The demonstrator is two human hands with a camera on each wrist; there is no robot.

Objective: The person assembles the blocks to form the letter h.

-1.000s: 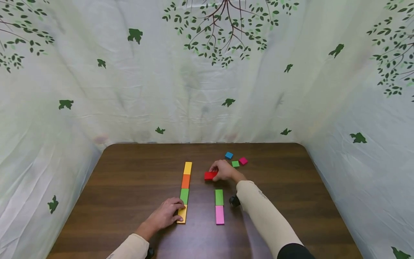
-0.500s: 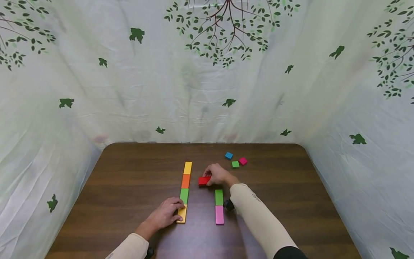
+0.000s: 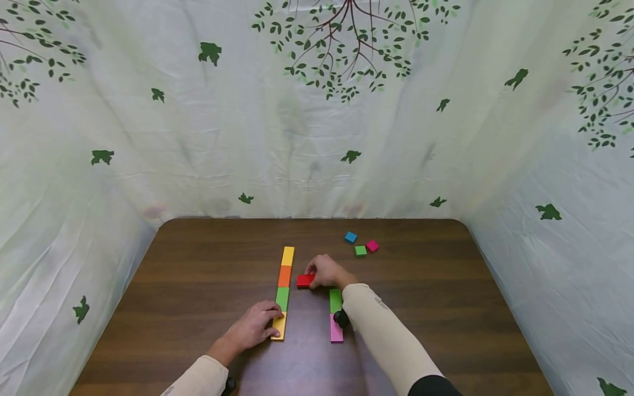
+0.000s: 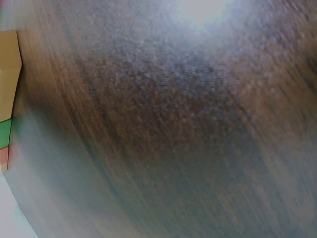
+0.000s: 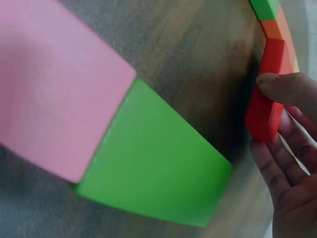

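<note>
My right hand [image 3: 327,270] pinches a red block [image 3: 304,281] between thumb and fingers, just right of a row of blocks. In the right wrist view, the thumb lies on one face of this red block [image 5: 265,106] and the fingers are behind it. That row runs yellow block [image 3: 288,256], orange block [image 3: 284,276], green block [image 3: 282,298] and a near yellow block [image 3: 279,329], end to end. My left hand [image 3: 251,327] rests its fingertips and thumb on the near yellow block. The left wrist view shows this yellow block [image 4: 7,89] at its edge, but no hand.
A second green block [image 3: 335,300] and a pink block [image 3: 335,333] form a shorter row, partly under the right wrist. Farther back lie a blue block [image 3: 350,237], a small green block [image 3: 360,251] and a magenta block [image 3: 372,246]. A leaf-printed curtain [image 3: 297,181] surrounds the brown table [image 3: 436,308].
My right hand has carried the red block left and toward the near side, closer to the long row. The left hand stays where it was on the yellow block.
</note>
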